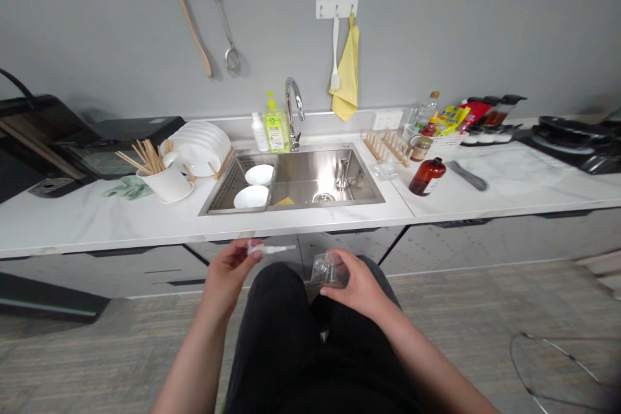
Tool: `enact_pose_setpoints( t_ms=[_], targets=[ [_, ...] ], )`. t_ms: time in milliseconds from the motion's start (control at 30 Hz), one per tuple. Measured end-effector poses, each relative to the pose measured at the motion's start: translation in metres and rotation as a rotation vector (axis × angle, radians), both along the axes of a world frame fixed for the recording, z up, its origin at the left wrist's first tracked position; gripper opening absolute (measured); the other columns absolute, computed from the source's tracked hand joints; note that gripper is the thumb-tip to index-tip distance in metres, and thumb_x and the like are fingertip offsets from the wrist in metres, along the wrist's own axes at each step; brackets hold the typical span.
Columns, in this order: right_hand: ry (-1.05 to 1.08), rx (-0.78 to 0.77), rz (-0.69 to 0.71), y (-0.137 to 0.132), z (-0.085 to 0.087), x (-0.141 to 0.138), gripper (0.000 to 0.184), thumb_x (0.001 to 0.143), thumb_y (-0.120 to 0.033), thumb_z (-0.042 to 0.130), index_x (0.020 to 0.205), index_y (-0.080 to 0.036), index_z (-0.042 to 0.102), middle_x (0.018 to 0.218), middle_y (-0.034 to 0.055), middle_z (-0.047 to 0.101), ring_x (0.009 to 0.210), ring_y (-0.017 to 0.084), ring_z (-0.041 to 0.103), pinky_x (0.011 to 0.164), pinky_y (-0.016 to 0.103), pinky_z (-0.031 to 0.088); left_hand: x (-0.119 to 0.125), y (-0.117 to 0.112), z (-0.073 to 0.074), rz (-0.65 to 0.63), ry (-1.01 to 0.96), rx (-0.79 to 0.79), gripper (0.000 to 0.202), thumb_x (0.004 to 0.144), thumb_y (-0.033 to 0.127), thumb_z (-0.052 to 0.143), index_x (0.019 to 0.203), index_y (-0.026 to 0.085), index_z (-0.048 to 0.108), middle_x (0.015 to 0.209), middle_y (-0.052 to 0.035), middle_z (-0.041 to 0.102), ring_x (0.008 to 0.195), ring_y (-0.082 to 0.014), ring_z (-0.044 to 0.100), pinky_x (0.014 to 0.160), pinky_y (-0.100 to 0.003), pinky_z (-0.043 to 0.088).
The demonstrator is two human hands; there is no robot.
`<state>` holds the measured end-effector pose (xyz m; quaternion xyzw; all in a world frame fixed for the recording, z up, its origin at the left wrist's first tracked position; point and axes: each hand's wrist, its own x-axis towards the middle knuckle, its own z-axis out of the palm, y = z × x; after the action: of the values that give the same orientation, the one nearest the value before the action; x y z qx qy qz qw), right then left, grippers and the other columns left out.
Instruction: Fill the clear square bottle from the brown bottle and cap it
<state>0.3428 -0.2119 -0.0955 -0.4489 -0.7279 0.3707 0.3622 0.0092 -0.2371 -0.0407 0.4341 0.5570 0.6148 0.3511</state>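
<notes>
Now the left hand (227, 270) pinches a slim white plastic piece (272, 248), perhaps a nozzle, between thumb and fingertips. Its long axis lies nearly level, with the narrow tip pointing right, toward the right hand (353, 284), which curls closed around a clear plastic packet (328, 270). The 2 items are separate, held just apart above the black trousers (276, 343). Beyond them, a stainless steel sink (310, 171) is set into the white marble counter (97, 223).

Thin white plastic tube (270, 248) horiz., clear plastic case (328, 270) tilted, both held.
</notes>
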Motion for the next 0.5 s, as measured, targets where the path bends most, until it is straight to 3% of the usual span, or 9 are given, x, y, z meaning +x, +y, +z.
enact_pose_setpoints(
  t_ms=[133, 333, 500],
  targets=[
    [0.011, -0.018, -0.002, 0.002, -0.004, 0.004, 0.078, 0.075, -0.03, 0.102, 0.147, -0.029, 0.072, 0.14, 0.0105, 0.082, 0.127, 0.036, 0.081, 0.112, 0.055, 0.067, -0.068, 0.006, -0.008, 0.246, -0.139, -0.01, 0.05, 0.066, 0.047, 0.107, 0.101, 0.02, 0.085, 0.096, -0.0046, 0.085, 0.083, -0.0191, 0.078, 0.08, -0.031, 0.066],
    [0.038, -0.081, 0.0, 0.012, -0.009, 0.002, 0.079, 0.075, -0.031, 0.102, 0.147, -0.029, 0.071, 0.137, 0.01, 0.084, 0.125, 0.035, 0.082, 0.111, 0.054, 0.068, -0.19, 0.049, 0.001, 0.496, 0.053, -0.004, 0.039, 0.073, 0.033, 0.101, 0.103, 0.017, 0.081, 0.088, 0.0012, 0.08, 0.083, -0.0195, 0.08, 0.084, -0.033, 0.067],
    [0.04, -0.074, -0.014, 0.023, -0.008, -0.006, 0.078, 0.075, -0.033, 0.101, 0.146, -0.029, 0.071, 0.136, 0.0104, 0.084, 0.124, 0.035, 0.082, 0.112, 0.054, 0.067, -0.242, 0.095, 0.003, 0.54, 0.209, -0.267, 0.025, 0.084, 0.03, 0.091, 0.098, 0.014, 0.078, 0.077, 0.0028, 0.074, 0.075, -0.0184, 0.074, 0.073, -0.03, 0.059]
  ],
)
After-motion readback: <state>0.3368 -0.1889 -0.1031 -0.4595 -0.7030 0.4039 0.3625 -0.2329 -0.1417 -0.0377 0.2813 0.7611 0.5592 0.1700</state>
